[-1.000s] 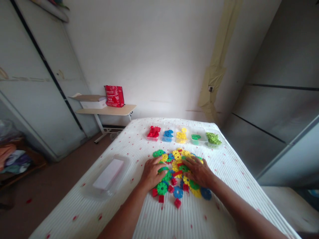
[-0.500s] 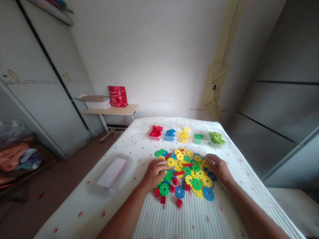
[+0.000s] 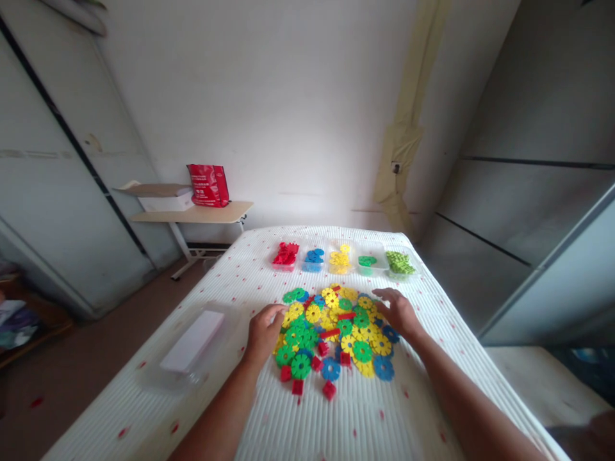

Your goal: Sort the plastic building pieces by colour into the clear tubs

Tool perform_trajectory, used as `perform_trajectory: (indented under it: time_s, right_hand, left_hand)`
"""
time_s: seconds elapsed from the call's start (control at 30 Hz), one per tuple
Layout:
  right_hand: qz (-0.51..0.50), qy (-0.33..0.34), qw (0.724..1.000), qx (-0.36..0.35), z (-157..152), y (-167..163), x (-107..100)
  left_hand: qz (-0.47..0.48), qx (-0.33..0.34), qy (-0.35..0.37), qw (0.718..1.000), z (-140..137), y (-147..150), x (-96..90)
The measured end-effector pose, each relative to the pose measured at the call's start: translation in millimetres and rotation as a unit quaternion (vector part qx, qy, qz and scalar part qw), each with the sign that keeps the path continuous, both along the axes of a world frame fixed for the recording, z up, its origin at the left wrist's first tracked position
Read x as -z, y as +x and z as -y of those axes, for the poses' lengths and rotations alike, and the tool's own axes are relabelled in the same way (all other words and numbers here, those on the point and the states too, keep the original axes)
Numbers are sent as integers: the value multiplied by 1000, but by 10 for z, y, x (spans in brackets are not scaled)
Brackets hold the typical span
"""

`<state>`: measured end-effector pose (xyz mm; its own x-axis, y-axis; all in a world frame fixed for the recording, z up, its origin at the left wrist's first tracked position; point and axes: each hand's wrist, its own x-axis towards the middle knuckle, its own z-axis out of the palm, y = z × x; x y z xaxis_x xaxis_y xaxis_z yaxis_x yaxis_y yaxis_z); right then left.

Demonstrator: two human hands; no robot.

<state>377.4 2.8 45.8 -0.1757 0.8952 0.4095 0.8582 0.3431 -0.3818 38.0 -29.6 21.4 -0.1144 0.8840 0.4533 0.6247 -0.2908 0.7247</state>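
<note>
A heap of notched plastic discs, yellow ones [image 3: 381, 342], green ones [image 3: 300, 365] and blue ones [image 3: 384, 368], lies on the tablecloth. Red sticks [image 3: 330, 333] and red cubes [image 3: 329, 390] are mixed in or lie along the near side. At the heap's left edge is my left hand [image 3: 263, 333], its fingers bent with thumb and forefinger slightly apart; no piece shows in it. My right hand [image 3: 400, 312] hovers at the right edge, fingers stretched and apart, holding nothing. Its fingertips are close to the yellow and blue discs.
Behind the heap, a row of clear tubs holds red pieces [image 3: 287, 252], blue discs [image 3: 314, 256], yellow discs [image 3: 340, 258], green discs [image 3: 367, 261] and light-green pieces [image 3: 400, 262]. At left lies a clear lid with a white block [image 3: 193, 340]. A side table [image 3: 211, 212] carries a red bag [image 3: 208, 186].
My left hand has drawn back leftward from over the heap to its edge, uncovering green and yellow discs. My right hand stays at the right edge. The whole view has shifted slightly.
</note>
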Motion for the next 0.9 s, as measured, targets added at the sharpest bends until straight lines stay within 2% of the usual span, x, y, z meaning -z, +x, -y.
perform_trajectory:
  time_s: [0.1,0.27,0.4,0.6,0.8,0.9]
  right_hand:
    - [92,-41,994,41,-57,-201,-143]
    - [221,-155,956,116,-140,-501,-251]
    - [223,-184,949,126,-183,-548,-249]
    - [218,-168,951,142,-256,-473,-320]
    - [239,-212,937,138,-311,-544,-412]
    - [236,-209,939,141,-332,-576,-401]
  left_hand:
    - [0,1,-6,1000,-4,3,10]
    - [9,-3,-10,1000,-9,-1,3]
    - [16,-4,-15,1000,-18,-12,18]
    - [16,-3,-17,1000,-27,-14,34]
    - [18,-4,-22,1000,-27,-17,31]
    - [20,-4,-22,1000,-23,-14,29]
